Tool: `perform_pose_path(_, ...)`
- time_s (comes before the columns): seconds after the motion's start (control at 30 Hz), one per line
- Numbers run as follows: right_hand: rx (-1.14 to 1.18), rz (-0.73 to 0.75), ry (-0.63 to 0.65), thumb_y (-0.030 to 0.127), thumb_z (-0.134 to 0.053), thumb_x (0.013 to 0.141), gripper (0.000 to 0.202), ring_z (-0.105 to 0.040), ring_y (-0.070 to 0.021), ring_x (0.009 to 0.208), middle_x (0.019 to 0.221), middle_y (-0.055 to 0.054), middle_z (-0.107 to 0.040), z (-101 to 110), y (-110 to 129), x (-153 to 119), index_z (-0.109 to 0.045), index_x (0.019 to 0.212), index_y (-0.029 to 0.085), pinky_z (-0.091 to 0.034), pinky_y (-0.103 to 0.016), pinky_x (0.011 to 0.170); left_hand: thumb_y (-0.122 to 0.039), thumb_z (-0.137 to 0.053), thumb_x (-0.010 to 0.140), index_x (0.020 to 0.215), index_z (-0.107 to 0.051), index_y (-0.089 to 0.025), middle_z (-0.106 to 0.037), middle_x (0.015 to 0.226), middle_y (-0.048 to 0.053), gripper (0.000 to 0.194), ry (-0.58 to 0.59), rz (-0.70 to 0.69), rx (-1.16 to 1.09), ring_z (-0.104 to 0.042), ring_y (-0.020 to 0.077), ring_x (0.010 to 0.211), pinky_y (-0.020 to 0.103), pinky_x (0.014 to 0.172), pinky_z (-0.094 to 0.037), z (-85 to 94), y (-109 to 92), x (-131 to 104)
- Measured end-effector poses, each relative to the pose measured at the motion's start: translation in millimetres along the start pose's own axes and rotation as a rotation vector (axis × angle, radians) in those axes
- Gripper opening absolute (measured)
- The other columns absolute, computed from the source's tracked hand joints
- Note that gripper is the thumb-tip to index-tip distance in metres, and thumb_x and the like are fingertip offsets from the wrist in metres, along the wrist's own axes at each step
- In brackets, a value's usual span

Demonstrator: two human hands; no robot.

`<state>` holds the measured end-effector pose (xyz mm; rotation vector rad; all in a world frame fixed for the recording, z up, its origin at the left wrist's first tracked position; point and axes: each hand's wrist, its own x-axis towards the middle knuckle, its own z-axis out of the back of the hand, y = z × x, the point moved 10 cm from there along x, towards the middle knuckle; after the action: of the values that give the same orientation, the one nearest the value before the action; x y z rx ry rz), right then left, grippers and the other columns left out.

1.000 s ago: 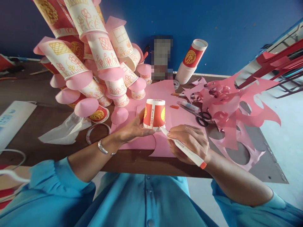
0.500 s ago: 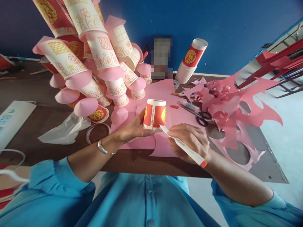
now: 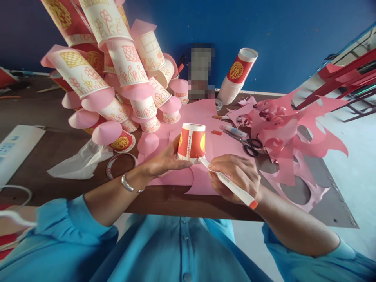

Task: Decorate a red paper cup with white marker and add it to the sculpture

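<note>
**Holding a red cup (image 3: 192, 141) and a marker (image 3: 232, 187)**

From my remote seat I'm reading the table from left to right. Far out to the left of the left hand (image 3: 164, 161), a white power strip (image 3: 17, 150) is lying on the brown table (image 3: 176, 199). Nearer that hand, a thin white sheet (image 3: 84, 162) is lying crumpled, and a tape ring (image 3: 111, 170) is resting just beside the forearm. Beyond the hand, a cluster of cups (image 3: 126, 62) is rising, many wearing pink paper cones and drawn flowers.

I'm seeing the left hand half curled, its fingers wrapping behind the red cup and its thumb lying along the lower edge; the cup is standing narrow end up in that grip, above a pink sheet (image 3: 202, 111). A silver bracelet (image 3: 127, 183) is circling the wrist.

The right hand (image 3: 237, 172) is closing its fingers around the marker, whose tip is pointing at the cup's lower right edge; I can't tell whether it's touching. Ahead of this hand, an orange cap (image 3: 216, 132) and black-handled scissors (image 3: 251, 149) are lying, and farther off a leaning cup stack (image 3: 233, 84) is standing. To its right, pink scraps (image 3: 279, 168) are spreading over a grey board (image 3: 323, 211).
</note>
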<state>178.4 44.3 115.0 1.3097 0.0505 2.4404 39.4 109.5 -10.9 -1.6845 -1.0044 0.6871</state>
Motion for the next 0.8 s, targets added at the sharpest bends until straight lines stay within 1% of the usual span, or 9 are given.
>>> perform_pose_path(0.17,0.007,-0.014,-0.019,0.010,-0.063,0.101,0.011,-0.079,-0.0161,0.071,0.081,-0.002,-0.078,1,-1,-1,-0.062,0.108,0.018,-0.069,-0.027,0.064,-0.035,-0.094,0.081,0.138,-0.063,-0.028,-0.074,0.118,0.006,0.065,-0.007,-0.004,0.002,-0.071,0.0262,0.110,0.042,0.097,-0.057,-0.7,-2,0)
perform_pose_path(0.3,0.016,0.011,-0.031,0.010,-0.063,0.099,0.013,-0.077,-0.0166,0.066,0.080,-0.002,-0.078,3,2,0,-0.063,0.108,0.019,-0.068,-0.028,0.059,-0.034,-0.094,0.081,0.138,-0.063,-0.029,-0.073,0.120,0.005,0.066,-0.018,-0.003,0.006,-0.071,0.0253,0.111,0.040,0.096,-0.057,0.5,-2,0)
perform_pose_path(0.4,0.000,0.028,-0.054,0.010,-0.064,0.098,0.010,-0.075,-0.0164,0.062,0.079,-0.004,-0.077,7,4,1,-0.063,0.106,0.017,-0.066,-0.028,0.057,-0.034,-0.095,0.081,0.143,-0.062,-0.030,-0.074,0.121,0.005,0.070,-0.030,0.002,0.008,-0.071,0.0265,0.114,0.042,0.101,-0.057,2.9,0,-1)
perform_pose_path(0.53,-0.027,0.027,-0.062,0.011,-0.064,0.099,0.010,-0.076,-0.0163,0.064,0.080,-0.004,-0.077,8,3,0,-0.063,0.107,0.017,-0.066,-0.027,0.058,-0.037,-0.096,0.079,0.147,-0.061,-0.032,-0.074,0.132,0.007,0.077,-0.067,0.029,-0.039,-0.070,0.0314,0.126,0.048,0.110,-0.056,7.1,6,-3)
perform_pose_path(0.63,-0.042,-0.004,-0.071,0.013,-0.064,0.101,0.010,-0.079,-0.0175,0.071,0.085,-0.006,-0.079,8,-2,-3,-0.065,0.110,0.017,-0.068,-0.027,0.063,-0.037,-0.095,0.081,0.140,-0.065,-0.031,-0.075,0.133,0.007,0.067,-0.058,0.006,-0.088,-0.071,0.0328,0.130,0.052,0.116,-0.055,4.3,3,-1)
perform_pose_path(0.73,-0.059,-0.057,-0.069,0.017,-0.063,0.104,0.012,-0.082,-0.0194,0.080,0.094,-0.010,-0.081,6,-9,-6,-0.065,0.116,0.017,-0.071,-0.030,0.070,-0.031,-0.091,0.084,0.132,-0.069,-0.029,-0.077,0.128,0.006,0.053,-0.006,-0.024,-0.123,-0.071,0.0332,0.132,0.057,0.121,-0.052,-4.4,-4,2)
perform_pose_path(0.8,-0.060,-0.070,-0.071,0.017,-0.063,0.105,0.015,-0.084,-0.0210,0.084,0.098,-0.011,-0.083,6,-12,-7,-0.065,0.120,0.017,-0.072,-0.031,0.074,-0.028,-0.088,0.086,0.134,-0.068,-0.028,-0.078,0.127,0.007,0.052,0.009,-0.038,-0.159,-0.070,0.0339,0.134,0.060,0.122,-0.052,-7.8,-8,3)
